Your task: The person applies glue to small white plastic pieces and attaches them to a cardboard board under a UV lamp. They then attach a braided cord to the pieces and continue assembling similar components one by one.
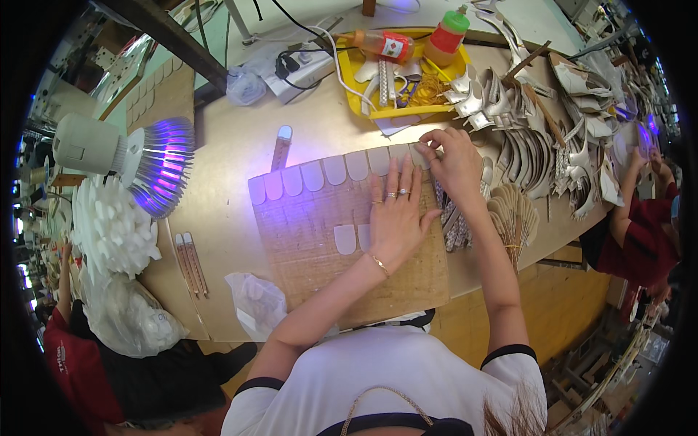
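In front of me lies a brown cardboard sheet (313, 247). Along its far edge runs a row of small pale grey round-ended pieces (334, 171), side by side. Two more such pieces (345, 240) lie lower on the sheet, one partly covered by my left hand (396, 207). That hand rests flat on the cardboard, fingers stretched toward the row. At the sheet's far right corner, my right hand (449, 161) pinches the edge of a pale grey round-ended piece (419, 157) at the row's end.
A lamp with purple light (161, 167) stands left, beyond white foam pieces (109, 225). A yellow tray (356, 87) with bottles sits at the back. Stacked curved pieces (520, 160) crowd the right. Strips (190, 265) and a plastic bag (256, 301) lie left. Co-workers sit both sides.
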Demonstrator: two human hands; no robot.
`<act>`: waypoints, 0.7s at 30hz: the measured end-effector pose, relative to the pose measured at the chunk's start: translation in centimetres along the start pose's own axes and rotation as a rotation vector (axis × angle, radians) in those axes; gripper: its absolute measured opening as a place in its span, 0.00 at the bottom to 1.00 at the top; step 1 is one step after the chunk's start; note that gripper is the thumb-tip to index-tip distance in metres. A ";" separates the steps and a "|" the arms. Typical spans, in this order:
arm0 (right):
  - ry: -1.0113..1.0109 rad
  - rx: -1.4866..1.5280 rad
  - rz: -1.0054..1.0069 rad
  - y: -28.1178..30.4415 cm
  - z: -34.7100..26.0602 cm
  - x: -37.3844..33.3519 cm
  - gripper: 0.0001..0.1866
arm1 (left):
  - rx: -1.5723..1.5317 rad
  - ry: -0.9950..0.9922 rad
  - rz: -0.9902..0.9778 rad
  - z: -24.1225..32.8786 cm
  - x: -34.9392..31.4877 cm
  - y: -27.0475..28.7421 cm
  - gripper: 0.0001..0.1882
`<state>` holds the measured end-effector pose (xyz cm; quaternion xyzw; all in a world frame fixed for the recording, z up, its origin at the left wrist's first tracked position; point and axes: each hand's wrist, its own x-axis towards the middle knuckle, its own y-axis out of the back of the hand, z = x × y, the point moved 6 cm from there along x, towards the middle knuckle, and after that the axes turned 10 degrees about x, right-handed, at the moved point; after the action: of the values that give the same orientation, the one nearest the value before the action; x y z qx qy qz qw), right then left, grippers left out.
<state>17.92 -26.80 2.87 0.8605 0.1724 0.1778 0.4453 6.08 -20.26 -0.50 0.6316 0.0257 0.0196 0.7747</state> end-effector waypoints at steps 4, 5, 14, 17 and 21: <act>0.004 -0.135 -0.008 -0.7 0.5 -0.2 0.11 | -0.018 -0.016 -0.028 -0.1 0.2 0.3 0.41; 0.037 -0.187 -0.028 -0.9 0.4 -0.2 0.11 | -0.003 -0.026 -0.019 -0.2 0.4 0.5 0.41; 0.229 -0.235 0.251 2.3 -2.5 -2.9 0.15 | -0.272 -0.074 0.053 -1.6 -0.4 2.9 0.39; 0.197 -0.137 0.278 4.5 -3.4 -5.6 0.14 | -0.370 -0.003 0.099 -4.8 -3.6 4.1 0.39; 0.159 -0.058 0.217 5.4 -4.2 -8.4 0.11 | -0.298 0.250 0.027 -11.9 -9.8 3.9 0.38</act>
<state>9.31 -30.58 8.29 0.8441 0.1080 0.2972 0.4330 -4.44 -8.49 1.11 0.5027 0.1101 0.1119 0.8501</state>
